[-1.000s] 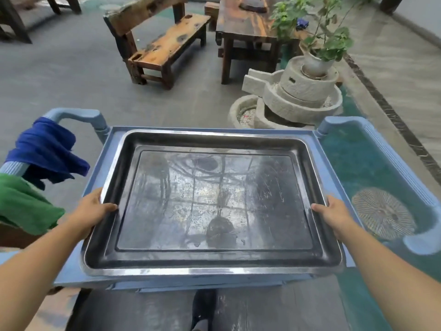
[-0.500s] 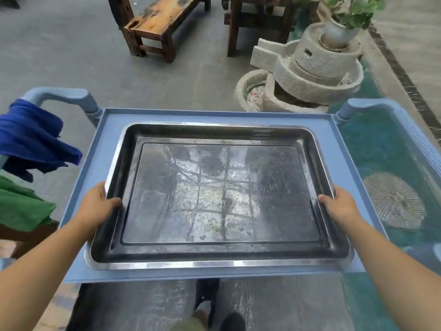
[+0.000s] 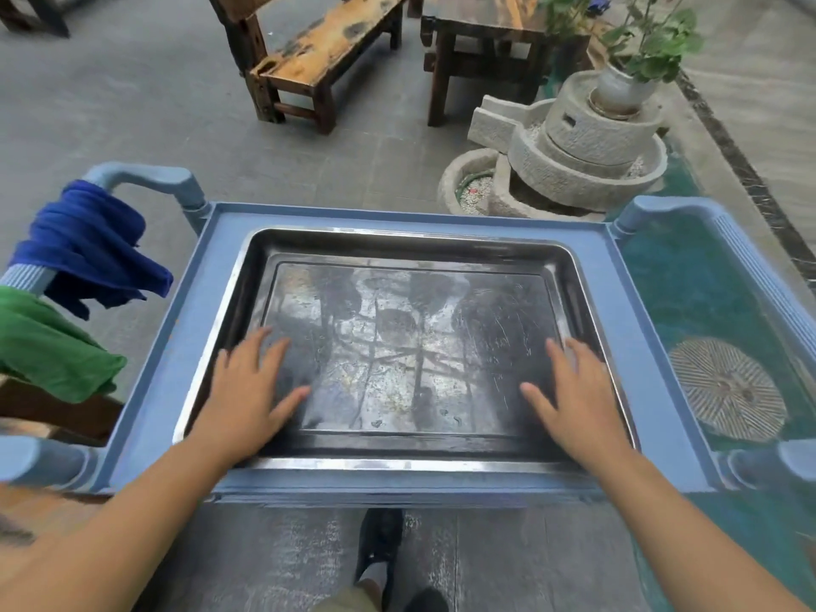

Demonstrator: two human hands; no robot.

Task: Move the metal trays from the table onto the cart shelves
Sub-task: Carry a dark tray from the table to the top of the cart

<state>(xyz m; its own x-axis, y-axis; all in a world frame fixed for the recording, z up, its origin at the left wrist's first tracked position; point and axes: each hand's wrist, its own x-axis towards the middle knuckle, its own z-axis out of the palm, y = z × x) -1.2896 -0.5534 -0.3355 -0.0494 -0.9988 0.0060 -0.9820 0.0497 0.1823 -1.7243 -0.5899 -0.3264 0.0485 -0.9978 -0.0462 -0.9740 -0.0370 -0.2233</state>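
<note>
Now scratched metal tray (image 3: 410, 346), dark rim, reflective

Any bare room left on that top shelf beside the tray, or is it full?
Mostly full. The metal tray covers the middle of the cart shelf, with the left hand and right hand open above it. Only narrow blue strips remain between tray rim and shelf lip, widest on the left.

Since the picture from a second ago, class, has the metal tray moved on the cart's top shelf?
Yes. The metal tray has slid forward, away from the person; its near rim no longer overhangs the top shelf's near edge.
</note>
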